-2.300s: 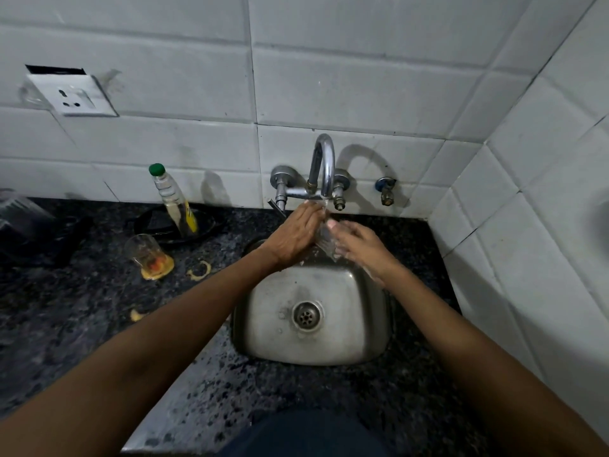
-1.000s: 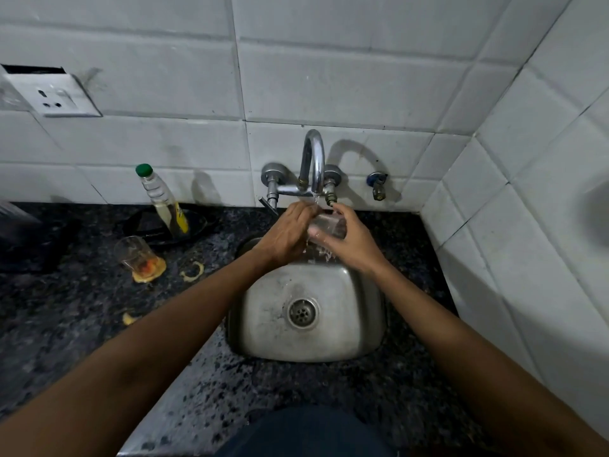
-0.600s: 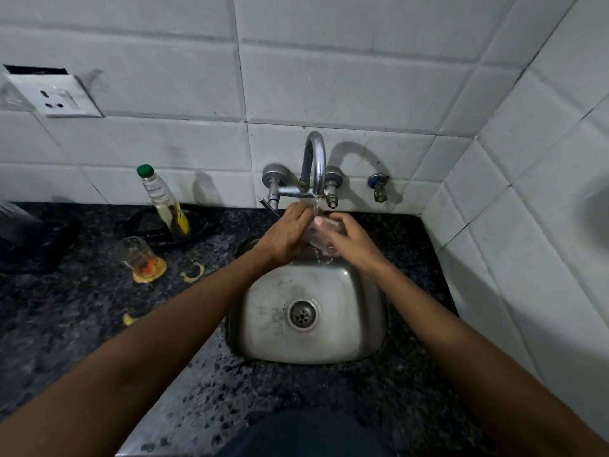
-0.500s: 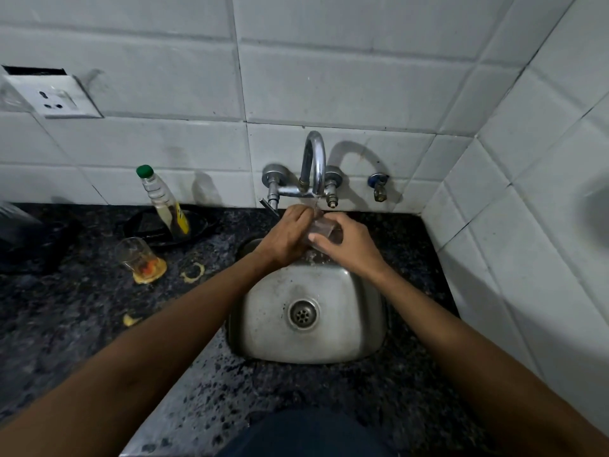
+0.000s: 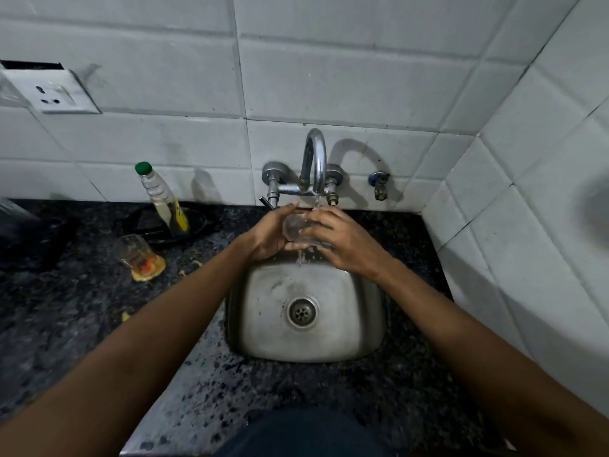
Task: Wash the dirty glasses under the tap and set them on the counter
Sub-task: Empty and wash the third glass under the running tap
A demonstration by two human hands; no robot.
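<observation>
A clear glass (image 5: 294, 228) is held on its side over the far edge of the sink (image 5: 369, 338), right under the tap (image 5: 315, 159). Left hand (image 5: 268, 234) is cupped around its left side, fingers curled onto it. Right hand (image 5: 342, 240) is wrapped around the right side, fingers (image 5: 316, 222) curled over the top. Water is seen running over the glass and down into the sink. A second dirty glass (image 5: 133, 252) with orange residue is left on the desk (image 5: 66, 308), well left of the sink, near a green-capped bottle (image 5: 161, 197).
</observation>
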